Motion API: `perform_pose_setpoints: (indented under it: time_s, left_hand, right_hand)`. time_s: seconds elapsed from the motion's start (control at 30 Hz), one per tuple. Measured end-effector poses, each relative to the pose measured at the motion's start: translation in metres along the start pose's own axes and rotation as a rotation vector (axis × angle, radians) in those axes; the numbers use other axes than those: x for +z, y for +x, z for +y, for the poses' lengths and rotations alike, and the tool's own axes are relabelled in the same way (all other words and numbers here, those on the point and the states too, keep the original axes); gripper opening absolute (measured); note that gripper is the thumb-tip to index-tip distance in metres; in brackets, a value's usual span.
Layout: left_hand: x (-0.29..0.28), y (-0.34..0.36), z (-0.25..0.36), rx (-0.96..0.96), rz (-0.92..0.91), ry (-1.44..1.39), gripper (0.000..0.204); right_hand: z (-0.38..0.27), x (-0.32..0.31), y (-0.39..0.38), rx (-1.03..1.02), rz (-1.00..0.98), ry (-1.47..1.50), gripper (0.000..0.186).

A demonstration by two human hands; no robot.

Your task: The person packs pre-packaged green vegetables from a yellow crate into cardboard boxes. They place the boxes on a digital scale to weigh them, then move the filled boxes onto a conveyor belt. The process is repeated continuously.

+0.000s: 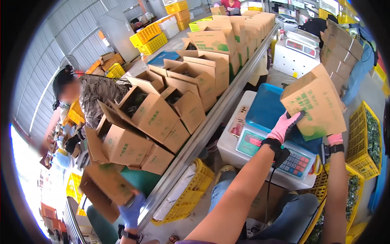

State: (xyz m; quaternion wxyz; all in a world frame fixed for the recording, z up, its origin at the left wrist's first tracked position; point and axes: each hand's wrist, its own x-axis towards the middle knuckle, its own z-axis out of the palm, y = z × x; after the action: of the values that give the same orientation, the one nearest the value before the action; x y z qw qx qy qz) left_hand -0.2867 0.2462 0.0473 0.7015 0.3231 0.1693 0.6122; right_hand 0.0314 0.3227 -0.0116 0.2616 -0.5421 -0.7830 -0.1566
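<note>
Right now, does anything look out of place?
Nothing appears spilled or damaged. One carton is tilted between the person's left hand and right hand; another carton is tipped in a co-worker's blue-gloved hand. Being held explains both.

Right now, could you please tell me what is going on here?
The person wearing the camera has a cardboard box over the blue tray of a scale: the left hand grips it, and the right hand is at its lower right corner, fingers hidden. Whether the box touches the tray is hard to tell. At lower left, another person's blue-gloved hand holds a second box. Beyond that, a row of open boxes stands beside a metal rail.
</note>
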Motion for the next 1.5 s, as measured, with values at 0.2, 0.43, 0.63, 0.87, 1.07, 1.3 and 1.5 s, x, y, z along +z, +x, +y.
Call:
perform_pose_setpoints:
  time_s: [0.2, 0.43, 0.63, 0.87, 1.07, 1.3, 1.5]
  left_hand:
    - [0.054, -0.051, 0.053, 0.094, 0.083, -0.171, 0.049]
    - [0.032, -0.26, 0.124, 0.349, 0.307, -0.132, 0.033]
    - [-0.014, -0.473, 0.169, 0.715, 0.761, -0.031, 0.036]
    - [-0.1, -0.525, 0.24, 0.815, 0.913, 0.148, 0.06]
    - [-0.171, -0.542, 0.258, 0.677, 1.293, 1.005, 0.042]
    - [-0.105, -0.542, 0.233, 0.783, 1.572, 1.215, 0.041]
    - [0.016, -0.516, 0.228, 1.071, 1.284, 1.762, 0.051]
  right_hand:
    - [-0.048, -0.067, 0.004, 0.087, 0.106, 0.703, 0.05]
    - [-0.274, -0.226, -0.003, -0.452, 0.136, 0.52, 0.041]
    - [-0.474, -0.264, -0.061, -0.845, -0.238, 1.01, 0.027]
    - [-0.637, -0.201, -0.072, -0.521, -0.45, 1.279, 0.019]
    - [-0.698, -0.137, -0.094, -0.375, -0.4, 1.066, 0.025]
    - [-0.652, -0.175, -0.079, -0.429, -0.58, 1.079, 0.034]
    - [-0.483, -0.199, -0.078, -0.123, -0.432, 1.404, 0.034]
